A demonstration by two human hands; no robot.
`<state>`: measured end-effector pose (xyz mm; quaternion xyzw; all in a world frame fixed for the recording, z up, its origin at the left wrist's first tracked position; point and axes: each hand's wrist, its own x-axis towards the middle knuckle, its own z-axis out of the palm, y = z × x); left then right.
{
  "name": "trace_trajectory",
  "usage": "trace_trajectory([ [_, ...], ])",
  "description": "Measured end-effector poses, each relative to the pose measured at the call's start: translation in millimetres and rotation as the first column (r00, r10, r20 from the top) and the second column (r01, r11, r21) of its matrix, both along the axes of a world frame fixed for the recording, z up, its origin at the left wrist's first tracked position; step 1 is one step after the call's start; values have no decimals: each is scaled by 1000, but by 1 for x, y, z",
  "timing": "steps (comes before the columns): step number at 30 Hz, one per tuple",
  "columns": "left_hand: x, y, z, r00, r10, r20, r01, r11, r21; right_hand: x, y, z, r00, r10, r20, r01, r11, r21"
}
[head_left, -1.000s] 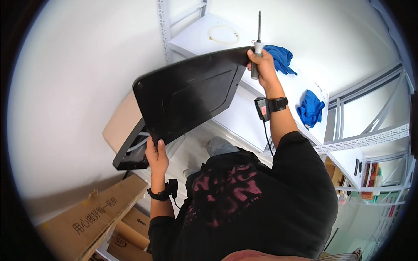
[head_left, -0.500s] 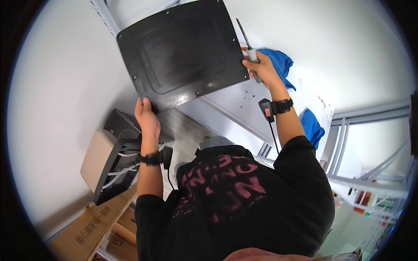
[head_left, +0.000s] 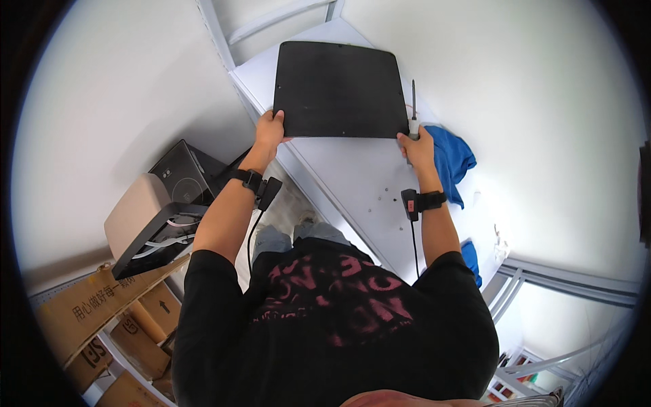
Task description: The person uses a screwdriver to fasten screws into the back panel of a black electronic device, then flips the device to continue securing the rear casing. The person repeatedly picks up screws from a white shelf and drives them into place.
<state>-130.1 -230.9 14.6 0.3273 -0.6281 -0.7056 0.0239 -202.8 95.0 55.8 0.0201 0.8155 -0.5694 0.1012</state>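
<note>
Two hands on one flat black rounded-corner plastic panel (head_left: 339, 88), lying on the white tabletop (head_left: 359, 176) at twelve o'clock. Left hand (head_left: 270, 129) clenched on its seven-o'clock corner; right hand (head_left: 418, 146) grasping its five-o'clock corner together with one slim grey-handled screwdriver (head_left: 413, 102). Could slip or scratch, judging by that doubled right grip. Could also roll off: several small dark screws (head_left: 383, 200) loose at five o'clock. Two blue cloths (head_left: 451, 159), at three and four o'clock.
</note>
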Motion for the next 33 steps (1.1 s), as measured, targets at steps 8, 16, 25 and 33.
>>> trace_trajectory([
  [8, -6, -8, 35, 952, -146, 268, 241, 899, -367, -6, -2, -19, 999, -19, -40, 22, 996, 86],
  [16, 23, -27, -38, 981, -194, 27, 193, 937, -292, -15, 6, -46, 995, 38, -92, -24, 989, 149],
  [25, 120, -45, -11, 942, -254, -221, 282, 953, 108, 86, -46, 22, 982, -146, -118, 158, 983, 99],
  [33, 271, -50, -88, 912, -380, -152, 407, 878, 250, 266, -144, -15, 988, 126, 91, -105, 973, -205],
])
